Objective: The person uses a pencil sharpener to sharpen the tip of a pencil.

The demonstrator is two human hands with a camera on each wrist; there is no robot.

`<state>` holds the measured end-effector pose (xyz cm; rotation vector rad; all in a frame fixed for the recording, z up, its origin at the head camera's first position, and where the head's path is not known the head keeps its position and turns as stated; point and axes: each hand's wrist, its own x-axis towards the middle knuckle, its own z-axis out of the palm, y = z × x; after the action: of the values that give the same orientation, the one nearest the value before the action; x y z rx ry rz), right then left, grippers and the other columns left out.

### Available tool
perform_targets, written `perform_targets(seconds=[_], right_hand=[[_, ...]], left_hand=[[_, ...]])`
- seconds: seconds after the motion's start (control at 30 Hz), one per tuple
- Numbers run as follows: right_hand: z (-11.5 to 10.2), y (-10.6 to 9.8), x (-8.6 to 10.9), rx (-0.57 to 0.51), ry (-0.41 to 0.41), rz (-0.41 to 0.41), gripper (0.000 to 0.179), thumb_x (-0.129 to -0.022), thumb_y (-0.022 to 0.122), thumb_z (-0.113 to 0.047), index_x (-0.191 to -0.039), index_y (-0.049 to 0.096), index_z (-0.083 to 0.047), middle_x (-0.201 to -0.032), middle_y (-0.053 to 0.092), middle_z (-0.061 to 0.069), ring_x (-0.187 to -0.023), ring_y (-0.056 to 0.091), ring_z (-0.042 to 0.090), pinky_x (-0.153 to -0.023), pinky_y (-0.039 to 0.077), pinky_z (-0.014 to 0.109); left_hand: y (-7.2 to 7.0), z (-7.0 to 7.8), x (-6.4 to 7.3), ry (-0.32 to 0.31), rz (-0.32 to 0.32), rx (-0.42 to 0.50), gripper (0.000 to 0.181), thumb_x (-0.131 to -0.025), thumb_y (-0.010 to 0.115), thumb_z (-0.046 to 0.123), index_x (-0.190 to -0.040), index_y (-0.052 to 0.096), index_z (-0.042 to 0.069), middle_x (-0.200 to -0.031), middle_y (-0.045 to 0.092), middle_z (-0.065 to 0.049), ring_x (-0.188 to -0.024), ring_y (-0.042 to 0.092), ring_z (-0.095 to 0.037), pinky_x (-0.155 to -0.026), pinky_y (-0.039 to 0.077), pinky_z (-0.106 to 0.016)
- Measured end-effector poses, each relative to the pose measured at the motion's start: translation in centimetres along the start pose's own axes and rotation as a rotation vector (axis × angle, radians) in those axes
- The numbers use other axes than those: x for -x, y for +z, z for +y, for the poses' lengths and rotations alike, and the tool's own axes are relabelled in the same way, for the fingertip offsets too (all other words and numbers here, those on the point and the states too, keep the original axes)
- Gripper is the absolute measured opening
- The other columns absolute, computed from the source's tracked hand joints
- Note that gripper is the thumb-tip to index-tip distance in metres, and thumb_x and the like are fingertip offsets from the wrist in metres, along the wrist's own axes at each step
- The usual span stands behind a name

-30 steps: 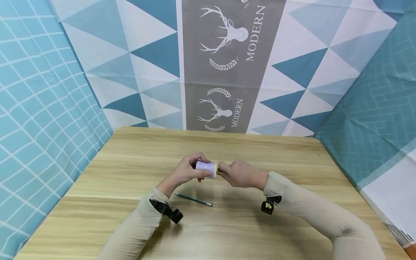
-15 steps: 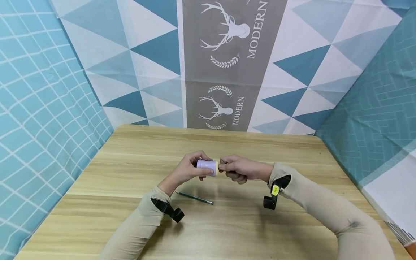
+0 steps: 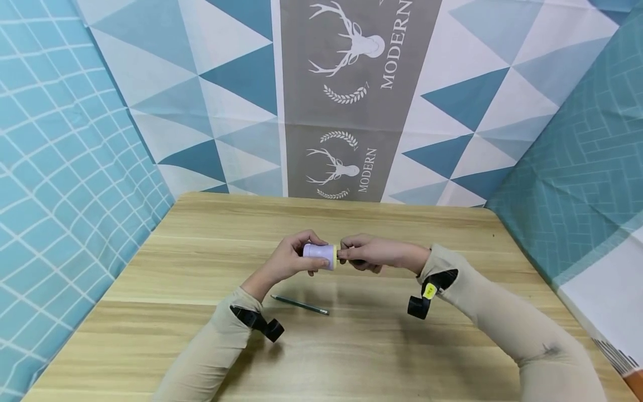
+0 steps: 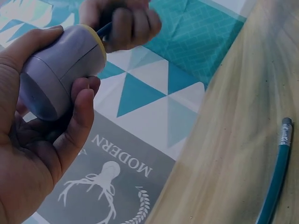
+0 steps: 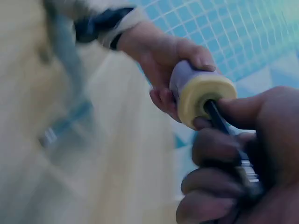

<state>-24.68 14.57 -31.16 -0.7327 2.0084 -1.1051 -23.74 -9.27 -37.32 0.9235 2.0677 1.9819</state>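
A lilac, barrel-shaped pencil sharpener (image 3: pixel 318 252) with a pale yellow end is in my left hand (image 3: pixel 287 261). The thumb and fingers wrap its sides, and the yellow end faces right. My right hand (image 3: pixel 374 252) grips a dark pencil (image 5: pixel 219 120) close to that end, fingers curled round it. In the right wrist view the pencil enters the round hole in the yellow face (image 5: pixel 198 91). Its silver ferrule shows between the fingers, while its tip is hidden inside. Both hands are above the table.
A green pencil (image 3: pixel 300 305) with a silver ferrule lies on the wooden table (image 3: pixel 241 346), below the left hand. Patterned cloth (image 3: pixel 236 128) hangs behind the table, and blue cloth (image 3: pixel 65 167) stands at its left side.
My right hand has turned at the wrist and its forearm has shifted slightly right and up, the pencil still gripped. My left hand and the sharpener stay nearly in place.
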Motion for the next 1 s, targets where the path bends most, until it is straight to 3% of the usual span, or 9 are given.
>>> perform_targets(seconds=[0.13, 0.23, 0.37, 0.5, 0.6, 0.67, 0.8, 1.0], right_hand=[[-0.8, 0.4, 1.1, 0.450, -0.187, 0.210, 0.018, -0.106, 0.050, -0.024, -0.097, 0.057, -0.010, -0.066, 0.047, -0.004, -0.054, 0.038, 0.010, -0.049, 0.035, 0.025], [-0.5, 1.0, 1.7, 0.670, -0.342, 0.375, 0.011, -0.102, 0.058, -0.020, -0.104, 0.059, -0.009, -0.070, 0.052, -0.006, -0.058, 0.043, 0.007, -0.052, 0.041, 0.025], [0.7, 2.0, 1.4, 0.940, -0.605, 0.505, 0.014, -0.096, 0.065, -0.011, -0.106, 0.058, -0.002, -0.077, 0.057, -0.002, -0.064, 0.049, 0.008, -0.055, 0.048, 0.024], [2.0, 2.3, 0.3, 1.309, -0.821, 0.620, 0.016, -0.105, 0.049, -0.013, -0.100, 0.057, -0.001, -0.078, 0.058, 0.003, -0.061, 0.052, 0.011, -0.051, 0.049, 0.021], [2.6, 1.8, -0.3, 1.611, -0.906, 0.717, 0.034, -0.110, 0.028, -0.014, -0.097, 0.058, -0.004, -0.072, 0.054, 0.002, -0.052, 0.048, 0.011, -0.043, 0.043, 0.021], [2.9, 1.5, -0.5, 1.755, -0.953, 0.750, 0.037, -0.110, 0.023, -0.012, -0.095, 0.057, -0.006, -0.069, 0.051, 0.002, -0.049, 0.044, 0.011, -0.041, 0.039, 0.021], [3.2, 0.9, -1.1, 1.840, -1.020, 0.742, 0.033, -0.109, 0.026, -0.010, -0.091, 0.055, -0.006, -0.064, 0.046, 0.000, -0.046, 0.039, 0.010, -0.038, 0.034, 0.022], [3.1, 1.1, -1.4, 1.706, -0.985, 0.633, 0.039, -0.108, 0.017, -0.010, -0.088, 0.050, -0.006, -0.058, 0.041, -0.002, -0.043, 0.033, 0.009, -0.036, 0.029, 0.022]], left_hand=[[-0.2, 0.3, 0.0, -0.010, 0.000, -0.008, 0.027, -0.082, 0.073, -0.002, -0.105, 0.061, -0.009, -0.091, 0.064, -0.014, -0.067, 0.060, -0.019, -0.052, 0.056, -0.027], [-0.4, 0.5, -0.1, -0.004, 0.008, 0.002, 0.027, -0.082, 0.072, -0.002, -0.105, 0.060, -0.010, -0.090, 0.064, -0.014, -0.066, 0.060, -0.019, -0.052, 0.056, -0.027], [-0.5, 0.6, -0.1, 0.008, 0.007, 0.039, 0.027, -0.083, 0.071, -0.002, -0.105, 0.059, -0.012, -0.087, 0.064, -0.013, -0.064, 0.060, -0.018, -0.050, 0.056, -0.027], [-0.4, 0.5, -0.1, 0.014, 0.002, 0.062, 0.027, -0.084, 0.071, -0.002, -0.105, 0.058, -0.014, -0.084, 0.064, -0.010, -0.063, 0.059, -0.017, -0.049, 0.056, -0.027], [-0.2, 0.5, -0.2, 0.013, 0.008, 0.055, 0.027, -0.084, 0.070, -0.002, -0.105, 0.058, -0.013, -0.082, 0.064, -0.010, -0.063, 0.059, -0.017, -0.049, 0.055, -0.027], [-0.2, 0.5, -0.2, 0.009, 0.014, 0.049, 0.026, -0.084, 0.070, -0.002, -0.104, 0.058, -0.013, -0.081, 0.064, -0.009, -0.062, 0.059, -0.017, -0.049, 0.055, -0.026], [0.0, 0.4, -0.3, -0.002, 0.021, 0.048, 0.024, -0.084, 0.070, -0.004, -0.102, 0.058, -0.013, -0.079, 0.063, -0.009, -0.060, 0.059, -0.016, -0.048, 0.054, -0.026], [0.0, 0.1, -0.1, -0.032, 0.017, 0.063, 0.024, -0.084, 0.070, -0.004, -0.103, 0.057, -0.013, -0.082, 0.063, -0.010, -0.061, 0.060, -0.017, -0.050, 0.055, -0.026]])
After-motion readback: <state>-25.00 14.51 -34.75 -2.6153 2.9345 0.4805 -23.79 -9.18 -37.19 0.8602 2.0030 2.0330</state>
